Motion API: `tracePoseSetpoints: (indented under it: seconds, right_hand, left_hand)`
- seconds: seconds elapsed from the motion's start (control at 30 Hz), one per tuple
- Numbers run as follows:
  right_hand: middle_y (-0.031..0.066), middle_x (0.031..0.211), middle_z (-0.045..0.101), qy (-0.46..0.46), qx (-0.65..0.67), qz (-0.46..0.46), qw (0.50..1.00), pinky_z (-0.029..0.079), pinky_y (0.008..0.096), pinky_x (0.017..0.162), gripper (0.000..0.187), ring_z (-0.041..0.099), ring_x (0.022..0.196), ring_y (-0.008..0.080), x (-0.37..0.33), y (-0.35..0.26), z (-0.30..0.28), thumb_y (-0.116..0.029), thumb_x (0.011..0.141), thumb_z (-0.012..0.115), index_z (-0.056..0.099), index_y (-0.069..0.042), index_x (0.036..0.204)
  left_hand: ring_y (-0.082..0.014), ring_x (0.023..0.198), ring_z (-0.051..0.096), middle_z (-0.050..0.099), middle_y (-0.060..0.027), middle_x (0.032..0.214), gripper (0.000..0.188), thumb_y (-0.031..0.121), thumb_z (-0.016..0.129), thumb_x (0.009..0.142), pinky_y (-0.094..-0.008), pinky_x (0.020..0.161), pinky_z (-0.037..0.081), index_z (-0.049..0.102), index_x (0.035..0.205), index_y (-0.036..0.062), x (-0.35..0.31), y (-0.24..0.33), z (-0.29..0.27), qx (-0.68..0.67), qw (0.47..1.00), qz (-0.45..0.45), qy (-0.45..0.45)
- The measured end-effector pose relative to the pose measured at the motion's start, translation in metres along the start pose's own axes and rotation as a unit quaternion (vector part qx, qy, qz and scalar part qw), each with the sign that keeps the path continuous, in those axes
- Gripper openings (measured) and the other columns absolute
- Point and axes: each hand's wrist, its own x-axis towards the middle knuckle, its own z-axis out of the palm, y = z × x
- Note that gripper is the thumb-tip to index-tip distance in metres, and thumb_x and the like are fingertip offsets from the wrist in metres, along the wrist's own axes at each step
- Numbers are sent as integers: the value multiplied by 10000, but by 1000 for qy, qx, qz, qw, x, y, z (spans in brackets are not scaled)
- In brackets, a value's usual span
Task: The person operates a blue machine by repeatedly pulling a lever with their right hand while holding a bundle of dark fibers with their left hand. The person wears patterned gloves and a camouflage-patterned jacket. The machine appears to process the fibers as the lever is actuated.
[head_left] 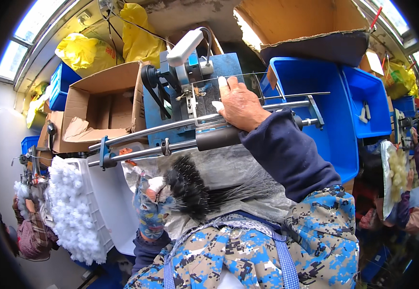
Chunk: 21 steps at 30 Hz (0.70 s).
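Note:
My right hand [242, 105] lies palm down over the blue machine [228, 65], thumb and index finger apart, with white coverings on both tips. Beneath its wrist a dark cylinder [216, 138] sits on the lower metal rail. I see nothing held in that hand, though its underside is hidden. My left hand [151, 204], in a colourful patterned glove with a white fingertip, is closed at the edge of a bundle of black bristles [186, 185] with pale tips. More long dark bristles [241, 192] spread over a whitish sheet [224, 168] on my lap.
Two metal rails [137, 156] cross in front of me. At left stands a white crate [108, 207] beside fluffy white tufts [72, 212]. An open cardboard box [104, 103] is behind it. Blue bins [310, 77] stand at right. Other people work at both sides.

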Motion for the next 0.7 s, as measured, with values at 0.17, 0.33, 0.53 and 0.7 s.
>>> tracePoseSetpoints:
  seconds: [0.17, 0.33, 0.53, 0.7]
  right_hand:
    - [126, 1015, 509, 49, -37, -20, 998, 410, 412, 755, 365, 484, 935, 291, -4, 32, -31, -261, 773, 647, 576, -1, 1020]
    - [92, 990, 558, 35, -181, -3, 983, 366, 404, 811, 247, 482, 975, 258, 20, 45, -37, -168, 776, 584, 594, -45, 990]
    - [84, 646, 616, -31, -162, -38, 986, 357, 392, 754, 107, 564, 774, 234, 4, 48, -48, -90, 750, 527, 634, -95, 748]
    - [43, 631, 581, -73, 46, -148, 985, 356, 359, 682, 75, 546, 686, 223, -93, 5, -91, -26, 693, 546, 533, -97, 713]
  left_hand:
    - [-104, 678, 553, 600, -33, 778, 125, 61, 591, 839, -233, 594, 441, 610, 957, 25, 2, -6, 4, 53, 998, 44, 5]
    - [-94, 661, 535, 600, -31, 780, 117, 48, 603, 831, -229, 600, 436, 595, 945, 20, -3, 0, 10, -18, 1000, 11, 9]
    - [-195, 705, 577, 604, -78, 812, 201, 6, 623, 786, -300, 649, 462, 597, 985, 14, -3, 6, 8, -36, 999, 17, 36]
    - [-119, 631, 565, 615, -74, 799, 142, 48, 598, 836, -215, 571, 455, 578, 966, -4, -16, -3, 0, -306, 917, -232, 112]
